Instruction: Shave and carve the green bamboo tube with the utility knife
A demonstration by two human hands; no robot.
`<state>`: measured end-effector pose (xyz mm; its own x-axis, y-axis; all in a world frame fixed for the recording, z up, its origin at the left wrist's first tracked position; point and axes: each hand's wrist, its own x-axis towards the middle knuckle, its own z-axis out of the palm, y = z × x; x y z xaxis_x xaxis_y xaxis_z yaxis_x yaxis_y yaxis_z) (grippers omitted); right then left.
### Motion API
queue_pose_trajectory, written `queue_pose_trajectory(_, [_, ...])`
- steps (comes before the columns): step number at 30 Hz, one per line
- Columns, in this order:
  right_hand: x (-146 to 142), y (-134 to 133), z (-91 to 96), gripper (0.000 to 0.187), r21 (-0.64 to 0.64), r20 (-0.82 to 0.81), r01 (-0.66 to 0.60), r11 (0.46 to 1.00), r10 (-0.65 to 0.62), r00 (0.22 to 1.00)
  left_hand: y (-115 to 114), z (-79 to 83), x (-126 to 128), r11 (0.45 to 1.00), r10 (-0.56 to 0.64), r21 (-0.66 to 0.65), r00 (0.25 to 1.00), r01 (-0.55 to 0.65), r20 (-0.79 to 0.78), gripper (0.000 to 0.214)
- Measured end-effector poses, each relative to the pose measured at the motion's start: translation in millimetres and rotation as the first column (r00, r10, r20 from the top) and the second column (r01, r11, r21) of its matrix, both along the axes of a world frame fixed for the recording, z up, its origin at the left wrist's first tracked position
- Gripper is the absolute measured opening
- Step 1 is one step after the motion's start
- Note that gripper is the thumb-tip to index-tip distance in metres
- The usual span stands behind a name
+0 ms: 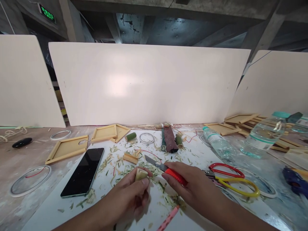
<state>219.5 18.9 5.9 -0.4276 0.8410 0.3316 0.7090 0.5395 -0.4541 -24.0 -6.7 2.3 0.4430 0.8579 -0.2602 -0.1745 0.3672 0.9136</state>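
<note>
here, left grip (135, 190) closed around pale piece (141, 174), right grip (189, 179) around knife (175, 176), littered sheet (54, 215), concrete (134, 9) overhead

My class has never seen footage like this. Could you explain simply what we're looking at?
There is no machine here: these are a person's two bare hands. The one picture comes from a camera worn on that person's head, looking forward and down, so both forearms enter from the bottom.

The left hand holds a small pale piece in its fingers. The right hand grips a red-handled knife, its blade out.

Scraps litter a white sheet on the table. A dark-screened phone lies to the left, near some shallow wooden frames. To the right are scissors with red and yellow handles, and clear bottles. A pale board stands behind.
</note>
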Motion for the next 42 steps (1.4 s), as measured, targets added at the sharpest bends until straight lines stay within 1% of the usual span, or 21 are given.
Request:
queue_pose_trajectory(2, [1.3, -1.1, 1.0, 0.04, -0.009, -0.007, -0.021, 1.0, 0.021, 1.0, 1.5, -2.8, -2.0, 0.999, -0.036, 0.027, 0.999, 0.035, 0.038, 0.046])
queue_pose_trajectory(4, [1.6, -3.3, 2.6, 0.037, -0.017, -0.007, -0.056, 0.998, 0.056, 0.998, 2.5, -4.4, -4.4, 0.995, -0.066, 0.078, 0.998, 0.064, 0.012, 0.044])
queue_pose_trajectory(8, [-0.2, -7.8, 7.1, 0.031, -0.029, 0.019, -0.132, 0.991, 0.133, 0.991, 2.4, -3.2, -8.2, 0.989, -0.073, 0.124, 0.997, 0.075, -0.019, 0.043])
queue_pose_trajectory(11, [-2.3, -9.6, 9.8, 0.025, -0.03, 0.061, -0.179, 0.983, 0.181, 0.982, 1.9, -0.2, -9.2, 0.985, -0.1, 0.139, 0.994, 0.106, -0.052, 0.047])
queue_pose_trajectory(16, [-6.0, -11.3, 11.5, 0.018, -0.036, 0.121, -0.238, 0.971, 0.241, 0.963, 3.6, 3.1, -9.7, 0.977, -0.141, 0.154, 0.989, 0.146, -0.045, 0.051])
queue_pose_trajectory(21, [-10.2, -14.9, 9.6, 0.017, -0.025, 0.187, -0.295, 0.955, 0.294, 0.937, 2.8, 4.2, -7.1, 0.984, -0.105, 0.136, 0.992, 0.113, -0.066, 0.054])
queue_pose_trajectory(23, [-11.4, -16.2, 7.6, 0.019, 0.006, 0.225, -0.287, 0.958, 0.278, 0.934, 1.5, 4.0, -5.3, 0.984, -0.082, 0.145, 0.99, 0.099, -0.113, 0.053])
queue_pose_trajectory(27, [-12.8, -18.9, 2.4, 0.035, 0.1, 0.295, -0.24, 0.966, 0.201, 0.934, 0.5, 2.6, -2.8, 0.974, -0.045, 0.203, 0.964, 0.101, -0.263, 0.046])
queue_pose_trajectory(30, [-15.0, -22.5, -2.5, 0.041, 0.148, 0.315, -0.219, 0.964, 0.164, 0.935, 1.1, 1.6, -1.0, 0.966, -0.022, 0.241, 0.954, 0.097, -0.299, 0.047])
queue_pose_trajectory(32, [-17.4, -24.6, -5.6, 0.041, 0.16, 0.32, -0.201, 0.966, 0.142, 0.937, 0.6, 1.6, 1.3, 0.965, -0.011, 0.244, 0.949, 0.092, -0.314, 0.049])
queue_pose_trajectory(35, [-19.0, -24.1, -7.7, 0.035, 0.17, 0.249, -0.116, 0.979, 0.072, 0.966, -2.0, 1.3, 5.8, 0.974, 0.081, 0.225, 0.934, 0.0, -0.349, 0.052])
queue_pose_trajectory(37, [-16.8, -20.9, -6.8, 0.036, 0.181, 0.171, -0.038, 0.983, 0.007, 0.985, -3.3, -0.2, 8.3, 0.976, 0.147, 0.205, 0.926, -0.078, -0.347, 0.052])
queue_pose_trajectory(38, [-14.8, -18.9, -5.9, 0.037, 0.186, 0.14, -0.008, 0.983, -0.019, 0.99, -3.4, -1.4, 9.0, 0.976, 0.161, 0.197, 0.928, -0.098, -0.336, 0.052])
queue_pose_trajectory(40, [-10.0, -15.1, -3.9, 0.037, 0.186, 0.119, 0.018, 0.982, -0.04, 0.992, -2.0, -4.4, 9.0, 0.98, 0.142, 0.178, 0.942, -0.09, -0.305, 0.052])
queue_pose_trajectory(42, [-6.0, -12.7, -2.7, 0.036, 0.174, 0.12, 0.009, 0.985, -0.03, 0.992, 0.3, -6.8, 7.5, 0.982, 0.111, 0.175, 0.956, -0.065, -0.27, 0.052])
